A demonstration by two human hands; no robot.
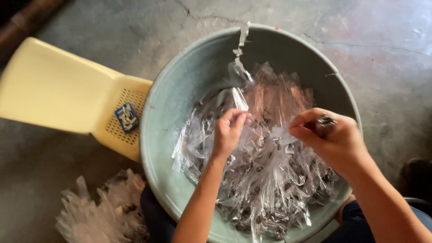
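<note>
— Where are the clear plastic bags [265, 180]?
— Heaped in the grey basin [180, 76] on the floor. The left hand [228, 130] pinches one; the right hand [330, 137] is closed around a small metal tool [326, 120].

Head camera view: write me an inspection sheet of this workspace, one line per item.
Surface: grey concrete floor, cracked near the top.
Job's things: large grey-green basin holding a heap of clear plastic bags with dark contents; a torn clear strip hangs over the far rim.
Clutter: pale yellow plastic stool on its side, a small blue box on it; another pile of clear bags on the floor.
Grippers: left hand pinches clear plastic; right hand pinches plastic and grips a small metal object, kind unclear.
Cables: nothing seen.
Surroundings: dark blue clothing at the basin's near edge.
</note>
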